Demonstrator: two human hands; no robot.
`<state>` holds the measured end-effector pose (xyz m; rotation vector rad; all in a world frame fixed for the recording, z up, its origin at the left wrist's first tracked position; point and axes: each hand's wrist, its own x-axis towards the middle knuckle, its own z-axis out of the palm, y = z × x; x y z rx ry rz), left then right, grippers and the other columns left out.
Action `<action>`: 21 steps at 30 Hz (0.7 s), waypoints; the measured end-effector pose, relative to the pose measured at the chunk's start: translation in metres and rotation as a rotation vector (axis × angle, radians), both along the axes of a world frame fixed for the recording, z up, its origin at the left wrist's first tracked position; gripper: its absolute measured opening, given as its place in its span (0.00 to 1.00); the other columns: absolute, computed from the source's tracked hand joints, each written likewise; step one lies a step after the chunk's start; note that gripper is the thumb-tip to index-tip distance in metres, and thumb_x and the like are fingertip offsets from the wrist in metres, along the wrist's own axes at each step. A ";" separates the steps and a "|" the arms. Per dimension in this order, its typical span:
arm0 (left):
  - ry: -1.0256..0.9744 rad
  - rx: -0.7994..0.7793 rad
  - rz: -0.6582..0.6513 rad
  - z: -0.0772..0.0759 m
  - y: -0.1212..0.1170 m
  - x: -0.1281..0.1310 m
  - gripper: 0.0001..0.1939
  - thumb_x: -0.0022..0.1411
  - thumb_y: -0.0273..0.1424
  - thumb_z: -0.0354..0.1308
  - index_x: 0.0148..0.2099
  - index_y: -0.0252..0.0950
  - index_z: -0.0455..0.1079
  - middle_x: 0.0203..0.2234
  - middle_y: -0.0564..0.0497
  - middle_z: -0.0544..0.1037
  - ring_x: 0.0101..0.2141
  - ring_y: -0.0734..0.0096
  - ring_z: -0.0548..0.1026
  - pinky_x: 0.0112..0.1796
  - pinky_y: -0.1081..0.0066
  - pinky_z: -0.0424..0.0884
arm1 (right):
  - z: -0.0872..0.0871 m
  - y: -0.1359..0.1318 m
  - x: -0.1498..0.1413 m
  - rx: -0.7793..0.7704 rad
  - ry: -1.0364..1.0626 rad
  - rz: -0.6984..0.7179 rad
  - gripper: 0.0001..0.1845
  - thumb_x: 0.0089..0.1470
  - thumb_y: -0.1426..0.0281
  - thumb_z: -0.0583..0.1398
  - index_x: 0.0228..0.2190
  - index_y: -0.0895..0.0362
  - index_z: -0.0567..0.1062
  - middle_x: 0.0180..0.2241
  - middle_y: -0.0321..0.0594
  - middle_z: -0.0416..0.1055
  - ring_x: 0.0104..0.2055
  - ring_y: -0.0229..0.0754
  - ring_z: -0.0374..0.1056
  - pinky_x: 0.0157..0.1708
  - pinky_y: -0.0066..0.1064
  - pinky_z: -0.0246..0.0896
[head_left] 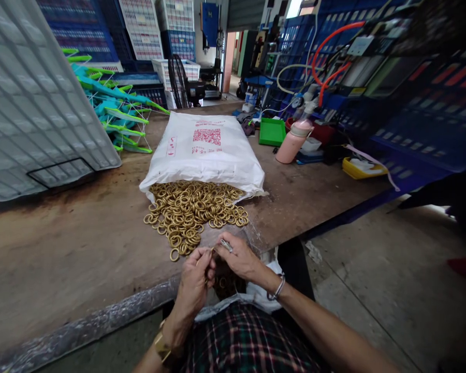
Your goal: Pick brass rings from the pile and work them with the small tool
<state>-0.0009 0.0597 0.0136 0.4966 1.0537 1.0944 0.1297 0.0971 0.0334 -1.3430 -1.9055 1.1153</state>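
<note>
My left hand is closed, pinching a brass-coloured ring between thumb and fingers. My right hand wraps round a small silvery metal tool; its working end meets the ring and its exact kind is hidden by the fingers. Just beyond both hands, a heap of similar rings spills from the mouth of a white woven sack with red print. Below the hands, more rings lie in an opened white bag at my lap, partly covered by my hands.
A grey-white crate stands on edge at the left of the brown table, beside green and turquoise plastic pieces. To the right are a pink bottle, a green tray and a yellow dish. A black fan stands behind.
</note>
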 end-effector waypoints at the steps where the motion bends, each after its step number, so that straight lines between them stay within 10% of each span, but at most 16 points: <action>1: 0.056 0.013 -0.003 0.000 0.000 0.000 0.17 0.48 0.43 0.61 0.30 0.36 0.61 0.16 0.61 0.65 0.13 0.86 0.57 0.13 0.83 0.48 | 0.000 0.002 0.000 -0.032 0.012 -0.005 0.09 0.55 0.66 0.49 0.25 0.55 0.62 0.21 0.30 0.58 0.24 0.34 0.54 0.25 0.25 0.48; 21: -0.109 0.058 -0.096 0.002 -0.003 0.000 0.13 0.54 0.40 0.57 0.30 0.35 0.62 0.18 0.59 0.66 0.14 0.86 0.57 0.14 0.82 0.48 | -0.006 0.004 -0.001 -0.162 0.185 -0.050 0.10 0.52 0.66 0.50 0.23 0.57 0.63 0.20 0.30 0.59 0.22 0.33 0.53 0.24 0.25 0.48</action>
